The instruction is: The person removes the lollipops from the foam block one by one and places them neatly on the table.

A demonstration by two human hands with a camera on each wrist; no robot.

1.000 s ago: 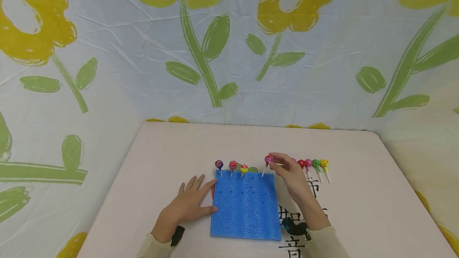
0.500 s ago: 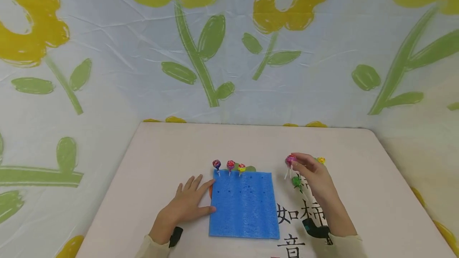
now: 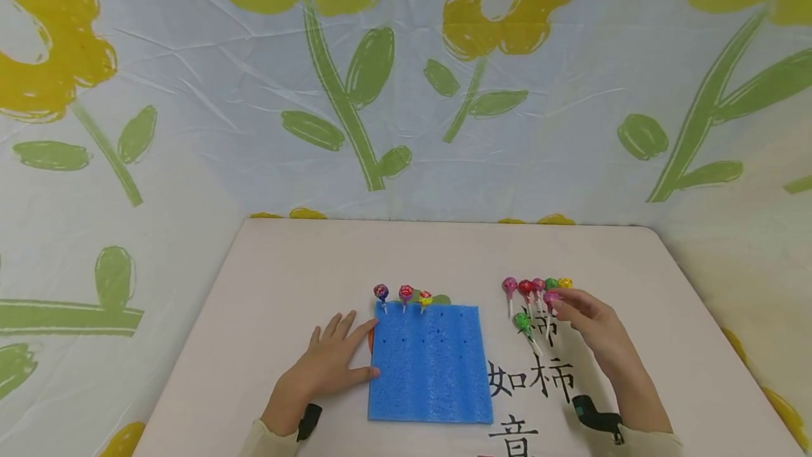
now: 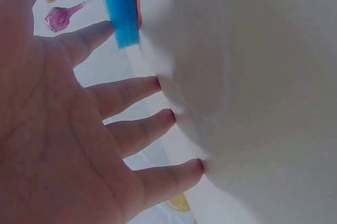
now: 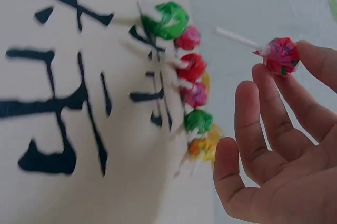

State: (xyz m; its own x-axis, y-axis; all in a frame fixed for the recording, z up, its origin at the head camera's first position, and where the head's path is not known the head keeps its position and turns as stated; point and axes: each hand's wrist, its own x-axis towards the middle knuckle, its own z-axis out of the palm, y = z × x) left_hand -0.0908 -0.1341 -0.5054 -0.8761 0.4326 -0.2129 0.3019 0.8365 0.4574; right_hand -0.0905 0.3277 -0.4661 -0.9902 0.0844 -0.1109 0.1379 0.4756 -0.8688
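Observation:
My right hand [image 3: 590,319] pinches a pink lollipop [image 5: 283,56] by its wrapped head between thumb and fingers, stick hanging down in the head view. It is over a row of lollipops on the right of the table, with a pink one [image 3: 510,284], a red one [image 3: 525,287] and a yellow one [image 3: 564,283] among them. A green lollipop [image 3: 522,322] lies nearer. My left hand [image 3: 330,362] spreads its fingers on the table, thumb and index fingertip touching the left side of a blue foam board [image 3: 431,379]. Three lollipops [image 3: 406,293] stand along the board's far edge.
Small dark holes dot the upper part of the board. Large black characters [image 3: 507,378] are printed on the pale table [image 3: 304,259] to its right. A flower-printed cloth [image 3: 254,161] hangs behind and beside the table. Each wrist wears a dark strap [image 3: 593,415].
My right hand has moved right, carrying the pink lollipop from above the board's far right corner to the lollipop row. The nearer green lollipop has come into sight. My left hand stays put.

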